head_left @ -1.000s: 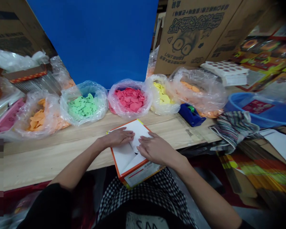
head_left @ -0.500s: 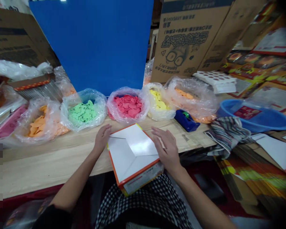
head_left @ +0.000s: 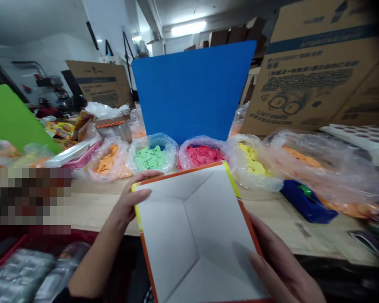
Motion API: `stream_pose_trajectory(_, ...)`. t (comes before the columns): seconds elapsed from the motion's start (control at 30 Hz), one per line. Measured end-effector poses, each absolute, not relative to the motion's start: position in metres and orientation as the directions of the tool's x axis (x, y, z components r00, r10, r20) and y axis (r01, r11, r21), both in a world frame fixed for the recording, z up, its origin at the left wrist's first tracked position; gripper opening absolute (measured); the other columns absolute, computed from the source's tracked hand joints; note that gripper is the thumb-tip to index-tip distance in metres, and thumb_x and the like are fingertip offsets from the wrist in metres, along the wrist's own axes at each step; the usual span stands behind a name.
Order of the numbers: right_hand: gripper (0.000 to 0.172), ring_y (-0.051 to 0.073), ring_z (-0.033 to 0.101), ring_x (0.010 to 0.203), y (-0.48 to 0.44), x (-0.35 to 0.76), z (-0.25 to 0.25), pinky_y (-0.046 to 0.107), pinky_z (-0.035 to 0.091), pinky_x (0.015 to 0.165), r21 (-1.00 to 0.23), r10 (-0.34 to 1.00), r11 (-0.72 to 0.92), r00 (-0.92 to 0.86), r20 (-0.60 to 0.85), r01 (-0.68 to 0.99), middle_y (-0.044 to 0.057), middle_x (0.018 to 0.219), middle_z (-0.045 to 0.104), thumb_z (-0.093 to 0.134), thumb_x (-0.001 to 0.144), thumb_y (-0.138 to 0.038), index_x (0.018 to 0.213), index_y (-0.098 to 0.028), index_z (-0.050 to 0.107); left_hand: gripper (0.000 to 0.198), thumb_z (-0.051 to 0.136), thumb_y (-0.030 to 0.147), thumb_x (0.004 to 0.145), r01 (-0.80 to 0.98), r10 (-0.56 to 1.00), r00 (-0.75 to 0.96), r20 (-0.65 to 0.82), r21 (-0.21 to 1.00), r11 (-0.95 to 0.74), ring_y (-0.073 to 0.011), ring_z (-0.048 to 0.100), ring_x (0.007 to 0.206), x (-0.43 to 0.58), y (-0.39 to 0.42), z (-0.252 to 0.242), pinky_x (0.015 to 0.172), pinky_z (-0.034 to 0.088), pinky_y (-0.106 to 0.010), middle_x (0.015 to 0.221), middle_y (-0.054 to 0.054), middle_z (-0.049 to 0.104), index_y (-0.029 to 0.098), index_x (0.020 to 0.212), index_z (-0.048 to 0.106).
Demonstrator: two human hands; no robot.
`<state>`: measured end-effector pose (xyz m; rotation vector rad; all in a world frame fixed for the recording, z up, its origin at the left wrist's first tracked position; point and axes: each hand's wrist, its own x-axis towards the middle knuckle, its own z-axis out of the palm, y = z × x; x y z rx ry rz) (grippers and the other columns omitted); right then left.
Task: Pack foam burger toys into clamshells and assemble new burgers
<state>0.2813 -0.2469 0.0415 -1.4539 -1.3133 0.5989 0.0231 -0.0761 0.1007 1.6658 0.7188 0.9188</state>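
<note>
A cardboard box (head_left: 192,227) with white interlocked flaps and orange and yellow edges fills the lower middle of the view, tilted up with the flaps facing me. My left hand (head_left: 135,198) grips its upper left corner, thumb over the edge and fingers behind. On the right side, my right hand (head_left: 281,261) holds the box with the thumb on the flap face; its other fingers are partly hidden. Behind the box, open plastic bags hold green pieces (head_left: 150,158), red pieces (head_left: 204,155) and yellow pieces (head_left: 252,159).
A blue tape dispenser (head_left: 308,202) sits at the right on the wooden table (head_left: 97,206). Bags of orange pieces (head_left: 107,162) stand at both ends of the row. Behind rise a blue board (head_left: 192,92) and a large carton (head_left: 303,80). A red crate (head_left: 15,244) lies at lower left.
Both hands have closed on the box's sides and lifted it toward me, tilting it up. Before, they were spread beside it at the table edge. The view has swung up and left.
</note>
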Motion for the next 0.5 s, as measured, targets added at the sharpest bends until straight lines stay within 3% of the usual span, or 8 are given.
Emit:
stream_pose_trajectory(0.07, 0.052, 0.031, 0.035, 0.122, -0.245, 0.280, 0.039, 0.045, 0.037, 0.096, -0.897, 0.891, 0.187, 0.315, 0.327, 0.401, 0.003, 0.133, 0.041, 0.041, 0.080, -0.047, 0.128, -0.027, 0.042, 0.051, 0.056, 0.046, 0.066, 0.012, 0.673, 0.480, 0.563, 0.762, -0.647, -0.0301, 0.050, 0.105, 0.007, -0.095, 0.130, 0.083, 0.043, -0.046, 0.119, -0.006, 0.052, 0.026, 0.112, 0.049)
stream_pose_trajectory(0.13, 0.048, 0.031, 0.038, 0.121, -0.231, 0.282, 0.027, 0.044, 0.037, 0.097, -0.915, 0.882, 0.165, 0.361, 0.304, 0.368, 0.004, 0.130, 0.045, 0.037, 0.081, -0.048, 0.123, -0.026, 0.048, 0.051, 0.058, 0.043, 0.066, 0.062, 0.435, 0.596, 0.675, 0.502, -0.863, -0.0284, 0.045, 0.109, 0.000, -0.110, 0.135, 0.087, 0.040, -0.045, 0.124, -0.004, 0.047, 0.031, 0.114, 0.048)
stream_pose_trajectory(0.17, 0.047, 0.029, 0.041, 0.119, -0.220, 0.284, 0.018, 0.042, 0.039, 0.096, -0.933, 0.886, 0.140, 0.379, 0.267, 0.331, 0.005, 0.127, 0.048, 0.034, 0.083, -0.048, 0.120, -0.024, 0.050, 0.053, 0.057, 0.040, 0.067, 0.073, 0.322, 0.709, 0.627, 0.389, -0.918, -0.0269, 0.045, 0.109, 0.000, -0.115, 0.128, 0.089, 0.039, -0.045, 0.126, -0.004, 0.046, 0.033, 0.118, 0.044)
stream_pose_trajectory(0.23, 0.049, 0.025, 0.046, 0.115, -0.199, 0.286, -0.004, 0.039, 0.042, 0.094, -0.977, 0.925, 0.098, 0.344, 0.160, 0.191, 0.007, 0.124, 0.051, 0.022, 0.088, -0.046, 0.121, -0.021, 0.048, 0.056, 0.053, 0.034, 0.072, 0.060, 0.147, 0.909, 0.389, 0.228, -0.972, -0.0233, 0.047, 0.107, 0.004, -0.120, 0.098, 0.093, 0.034, -0.043, 0.127, -0.005, 0.045, 0.033, 0.126, 0.036)
stream_pose_trajectory(0.33, 0.051, 0.022, 0.048, 0.113, -0.178, 0.286, -0.039, 0.040, 0.042, 0.093, -0.994, 0.956, 0.081, 0.278, 0.099, 0.075, 0.009, 0.124, 0.051, 0.016, 0.090, -0.045, 0.121, -0.018, 0.046, 0.056, 0.047, 0.032, 0.079, 0.066, 0.079, 0.993, 0.085, 0.146, -0.987, -0.0212, 0.047, 0.107, 0.007, -0.119, 0.039, 0.097, 0.029, -0.042, 0.129, -0.007, 0.045, 0.030, 0.131, 0.028)
stream_pose_trajectory(0.4, 0.046, 0.022, 0.045, 0.116, -0.172, 0.282, -0.058, 0.041, 0.039, 0.094, -0.991, 0.956, 0.065, 0.277, 0.095, 0.117, 0.010, 0.126, 0.049, 0.027, 0.088, -0.046, 0.121, -0.019, 0.045, 0.061, 0.049, 0.042, 0.077, 0.106, 0.110, 0.994, 0.021, 0.166, -0.980, -0.0233, 0.047, 0.109, 0.005, -0.115, 0.009, 0.094, 0.032, -0.041, 0.132, -0.011, 0.041, 0.025, 0.132, 0.028)
stream_pose_trajectory(0.5, 0.048, 0.024, 0.042, 0.119, -0.167, 0.276, -0.075, 0.043, 0.037, 0.095, -0.964, 0.943, 0.043, 0.307, 0.125, 0.262, 0.012, 0.129, 0.045, 0.039, 0.084, -0.046, 0.125, -0.020, 0.039, 0.064, 0.049, 0.052, 0.075, 0.226, 0.247, 0.965, 0.090, 0.194, -0.955, -0.0242, 0.044, 0.112, 0.001, -0.111, -0.009, 0.098, 0.029, -0.042, 0.131, -0.012, 0.042, 0.021, 0.130, 0.032)
